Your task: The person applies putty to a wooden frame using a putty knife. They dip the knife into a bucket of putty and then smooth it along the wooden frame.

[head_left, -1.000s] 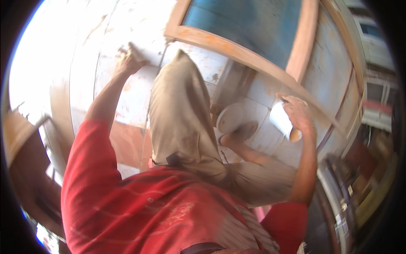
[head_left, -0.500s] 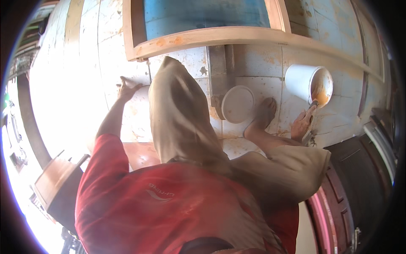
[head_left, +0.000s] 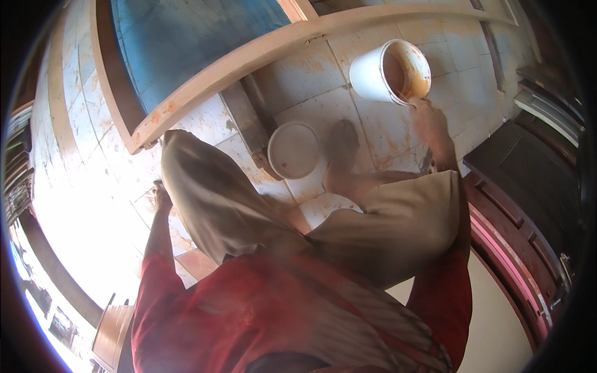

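Observation:
A white bucket point(head_left: 367, 76) lies tilted on the tiled floor at the far right, its mouth toward me and orange-brown material coating the inside. At its near rim is my right hand point(head_left: 429, 121), the fingers closed and blurred. What they hold is hidden at the rim. My left hand point(head_left: 162, 196) hangs low beside my left knee, close to the floor; glare and blur hide its fingers. A round white lid point(head_left: 293, 150) rests between my legs, against a dark wooden block point(head_left: 244, 118).
Ahead of me, a pale wooden frame point(head_left: 224, 62) with a blue panel point(head_left: 186, 37) spans the floor. A dark panelled door point(head_left: 528, 168) lies to the right. A brown wooden piece point(head_left: 112, 326) stands at the lower left. Orange-brown stains mark the floor tiles point(head_left: 311, 99).
My view has turned, shifting the frame, lid and bucket leftward. My right hand, earlier on a dark handle dipping into the bucket, is now at its near rim. The spread left hand is now blurred.

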`<action>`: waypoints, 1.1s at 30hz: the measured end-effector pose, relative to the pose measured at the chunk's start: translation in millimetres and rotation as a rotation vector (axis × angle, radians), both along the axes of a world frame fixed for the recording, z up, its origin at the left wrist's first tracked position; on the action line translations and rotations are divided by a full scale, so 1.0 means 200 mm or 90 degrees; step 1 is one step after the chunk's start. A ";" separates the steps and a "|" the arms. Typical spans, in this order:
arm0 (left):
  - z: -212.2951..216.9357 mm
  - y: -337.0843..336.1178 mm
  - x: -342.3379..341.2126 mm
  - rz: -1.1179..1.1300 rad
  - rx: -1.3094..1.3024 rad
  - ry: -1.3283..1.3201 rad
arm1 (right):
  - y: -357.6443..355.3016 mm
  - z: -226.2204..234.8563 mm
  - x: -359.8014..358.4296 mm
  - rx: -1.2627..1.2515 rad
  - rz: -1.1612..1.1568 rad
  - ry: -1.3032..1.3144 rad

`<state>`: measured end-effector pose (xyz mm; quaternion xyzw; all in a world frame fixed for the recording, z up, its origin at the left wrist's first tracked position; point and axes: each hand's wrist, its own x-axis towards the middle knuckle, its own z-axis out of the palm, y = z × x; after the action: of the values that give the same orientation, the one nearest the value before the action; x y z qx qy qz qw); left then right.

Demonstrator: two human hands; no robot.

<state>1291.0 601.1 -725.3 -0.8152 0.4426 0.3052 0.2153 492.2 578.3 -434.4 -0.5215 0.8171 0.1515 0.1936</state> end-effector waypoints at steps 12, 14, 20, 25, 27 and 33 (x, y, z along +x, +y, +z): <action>1.22 -0.48 -0.84 0.140 -0.486 0.462 | 0.05 -0.06 0.04 -0.448 -0.199 -0.101; 1.32 -0.52 -1.26 -0.118 -0.307 0.521 | 0.12 -0.22 0.10 -0.545 -0.189 -0.098; 0.57 -0.43 -1.99 -0.860 -0.288 0.138 | 0.27 -0.42 0.41 -0.532 -0.252 -0.315; 0.47 -0.45 -2.12 -0.890 -0.273 0.233 | 0.65 -0.46 0.16 -0.443 -0.434 -0.317; 0.51 -0.50 -2.15 -0.865 -0.161 0.308 | 0.73 -0.48 0.14 -0.433 -0.503 -0.360; 1.33 -0.77 -2.40 -0.543 -0.152 0.613 | 0.66 -0.19 0.23 -0.478 -0.465 -0.497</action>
<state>811.3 447.1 -458.7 -0.3583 0.8050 0.4729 0.0030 538.3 709.5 -472.3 -0.2591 0.8088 -0.4201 0.3196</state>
